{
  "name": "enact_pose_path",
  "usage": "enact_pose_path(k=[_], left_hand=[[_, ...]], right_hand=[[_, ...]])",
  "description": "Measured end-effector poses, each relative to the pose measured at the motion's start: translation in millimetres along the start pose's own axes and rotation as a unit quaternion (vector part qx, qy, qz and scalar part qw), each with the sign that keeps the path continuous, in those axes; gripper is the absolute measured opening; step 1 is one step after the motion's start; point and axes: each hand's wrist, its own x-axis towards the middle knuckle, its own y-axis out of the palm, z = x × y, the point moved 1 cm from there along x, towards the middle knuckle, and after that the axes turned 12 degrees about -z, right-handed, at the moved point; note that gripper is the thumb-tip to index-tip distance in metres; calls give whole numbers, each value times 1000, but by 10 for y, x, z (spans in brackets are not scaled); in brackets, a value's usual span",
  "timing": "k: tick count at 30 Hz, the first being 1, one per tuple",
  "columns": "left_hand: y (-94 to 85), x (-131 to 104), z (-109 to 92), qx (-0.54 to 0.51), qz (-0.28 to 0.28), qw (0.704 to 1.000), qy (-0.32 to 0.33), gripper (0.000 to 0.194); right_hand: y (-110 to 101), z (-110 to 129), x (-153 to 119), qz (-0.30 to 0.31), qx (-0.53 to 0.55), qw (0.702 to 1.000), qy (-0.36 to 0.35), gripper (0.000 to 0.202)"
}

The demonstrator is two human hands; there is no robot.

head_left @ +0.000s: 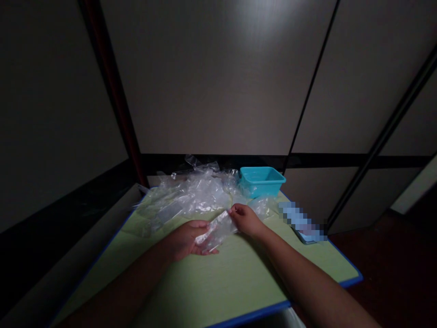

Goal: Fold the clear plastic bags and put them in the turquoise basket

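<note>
Between my two hands, above the middle of the table, is a clear plastic bag (221, 228). My left hand (193, 239) holds its near left end, with the thumb on top and the fingers underneath. My right hand (245, 219) pinches the bag's upper right edge between thumb and fingertips. Whether anything lies inside the bag I cannot tell. Just beyond my hands spreads a heap of clear plastic bags (201, 193), crumpled and overlapping. More clear plastic (264, 206) lies past my right hand.
A turquoise plastic basket (261, 187) stands at the table's back right. A pixelated, light-blue flat object (303, 225) lies along the right edge. The green table (211, 291) has a blue rim. Behind it rise grey panels (218, 91). Something white shows below the front edge.
</note>
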Motion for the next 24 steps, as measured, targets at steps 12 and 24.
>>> enact_pose_path(k=[12, 24], left_hand=[[-57, 31, -109, 303, -183, 928, 113, 35], [-12, 28, 9, 513, -160, 741, 403, 15]], right_hand=[[-111, 160, -63, 0, -387, 921, -41, 21], [-119, 192, -114, -12, -470, 882, -7, 32]])
